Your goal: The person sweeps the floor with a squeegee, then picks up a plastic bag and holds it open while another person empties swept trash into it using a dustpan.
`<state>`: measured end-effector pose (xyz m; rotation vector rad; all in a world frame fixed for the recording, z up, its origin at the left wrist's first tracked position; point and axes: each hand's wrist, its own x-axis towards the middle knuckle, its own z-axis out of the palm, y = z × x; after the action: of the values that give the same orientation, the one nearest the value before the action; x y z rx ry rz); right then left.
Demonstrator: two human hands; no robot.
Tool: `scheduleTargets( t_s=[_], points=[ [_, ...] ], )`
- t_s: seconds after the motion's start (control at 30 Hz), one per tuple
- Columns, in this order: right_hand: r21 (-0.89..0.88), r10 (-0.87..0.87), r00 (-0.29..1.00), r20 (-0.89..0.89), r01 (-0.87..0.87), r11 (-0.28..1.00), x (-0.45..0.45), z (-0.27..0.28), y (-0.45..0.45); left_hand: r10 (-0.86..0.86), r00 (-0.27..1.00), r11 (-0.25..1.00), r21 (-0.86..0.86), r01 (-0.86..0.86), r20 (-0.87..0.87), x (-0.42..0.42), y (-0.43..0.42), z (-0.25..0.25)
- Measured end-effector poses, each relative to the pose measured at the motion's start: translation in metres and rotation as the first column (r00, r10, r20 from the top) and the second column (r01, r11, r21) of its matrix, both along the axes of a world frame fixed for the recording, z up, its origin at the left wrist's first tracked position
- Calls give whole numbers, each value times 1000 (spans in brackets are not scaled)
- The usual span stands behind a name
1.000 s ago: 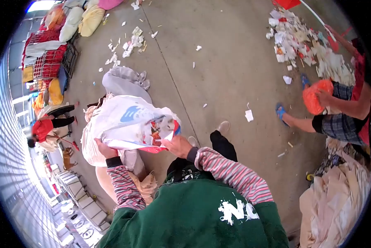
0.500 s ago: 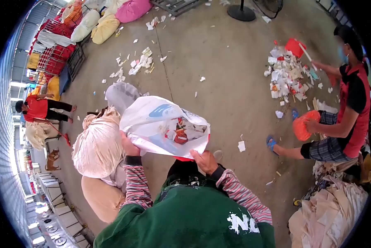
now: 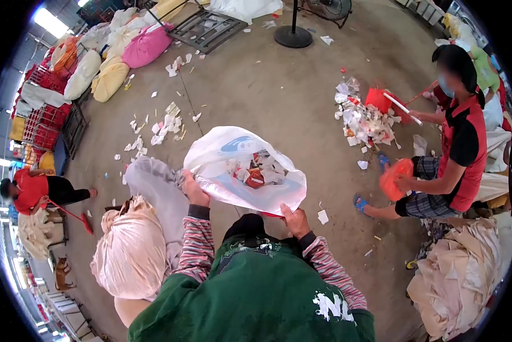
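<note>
A white plastic bag (image 3: 219, 191) with a blue print hangs wide-mouthed in front of me. Crumpled paper scraps and some red wrappers (image 3: 255, 178) lie inside it. My left hand (image 3: 196, 189) grips the bag's rim on the left. On the other side, my right hand (image 3: 295, 221) pinches the near right edge of the rim. A bit of something red shows under the bag between my hands; I cannot make out what it is. To the left stands a stuffed pale cloth sack (image 3: 131, 251), with a greyish sheer bundle (image 3: 156, 182) beside it.
At right, a seated co-worker (image 3: 461, 142) holds a red dustpan (image 3: 378, 100) by a litter pile (image 3: 370, 122) and an orange bag (image 3: 396, 179). Another person (image 3: 33, 191) sweeps at left, near a dog (image 3: 63, 273). A fan stand (image 3: 293, 37) is ahead.
My view has turned slightly right. Both hands still hold the bag, whose mouth has spread rounder. The seated co-worker's dustpan has shifted against the litter pile.
</note>
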<state>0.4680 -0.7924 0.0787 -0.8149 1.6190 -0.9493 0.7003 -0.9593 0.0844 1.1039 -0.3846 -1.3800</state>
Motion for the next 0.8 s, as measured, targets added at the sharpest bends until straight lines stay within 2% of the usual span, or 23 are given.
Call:
scheduleTargets(
  t_s=[0.07,0.13,0.2,0.27,0.33,0.4,0.47,0.6,0.63,0.67,0.73,0.8],
  points=[
    [31,-64,998,-1,64,997,4,-21,-6,-59,998,998,-13,59,34,-11,-10,4],
    [54,-120,993,3,119,991,8,-50,-14,-76,994,995,-62,82,83,-6,-23,-37],
    [278,-140,990,-15,139,951,10,-80,-18,-125,988,984,138,113,86,-12,-27,-62],
    [255,-184,983,-18,183,949,15,-111,-13,-220,949,962,213,173,225,-4,-25,-105],
    [298,4,937,-350,107,949,14,-163,0,-311,915,920,322,223,256,12,-18,-155],
    [376,-8,971,-237,100,921,15,-140,-1,-331,902,879,438,189,275,13,-5,-157],
    [408,-117,988,-99,148,901,18,-141,0,-421,824,824,540,172,379,22,-3,-168],
    [440,-232,970,-70,239,866,21,-152,-4,-485,835,820,466,331,261,27,-14,-151],
    [444,-234,971,-54,234,865,21,-151,-6,-587,761,746,551,374,276,21,-18,-123],
    [436,-241,968,-70,247,865,21,-155,-7,-587,782,751,503,428,210,22,-19,-128],
    [434,-279,959,-56,275,858,25,-152,-13,-623,729,753,469,462,283,24,-23,-138],
    [404,-271,962,-20,256,878,25,-159,-13,-628,735,746,470,472,257,23,-23,-140]
  ],
)
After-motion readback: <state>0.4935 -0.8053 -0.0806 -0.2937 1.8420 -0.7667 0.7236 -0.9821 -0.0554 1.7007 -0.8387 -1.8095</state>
